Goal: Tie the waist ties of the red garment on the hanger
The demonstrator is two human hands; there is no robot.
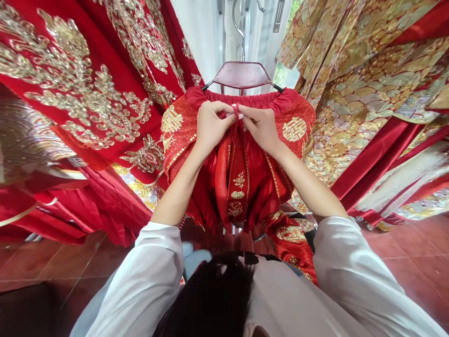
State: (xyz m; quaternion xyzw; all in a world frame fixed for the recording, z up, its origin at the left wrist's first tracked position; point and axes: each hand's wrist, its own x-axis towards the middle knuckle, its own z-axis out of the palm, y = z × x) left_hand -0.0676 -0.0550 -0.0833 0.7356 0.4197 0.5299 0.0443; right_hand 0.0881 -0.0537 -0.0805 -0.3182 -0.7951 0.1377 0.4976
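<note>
A red embroidered skirt [239,180] with gold round emblems hangs from a clear-and-black clothes hanger [242,75] in front of me. At the middle of its gathered waistband, a small loop of red tie [237,111] shows between my fingertips. My left hand [211,122] comes from the left, thumb and finger pinched on the tie. From the right, my right hand [261,125] pinches the same tie, its fingertips almost touching the left ones. Part of the tie is hidden behind my fingers.
Red garments with silver-gold beadwork [75,79] hang close at the left. Gold scale-patterned garments [358,98] hang at the right. Behind the hanger is a white door frame [199,28]. A red embroidered cloth [293,234] hangs low near my right arm, above the red tiled floor [396,271].
</note>
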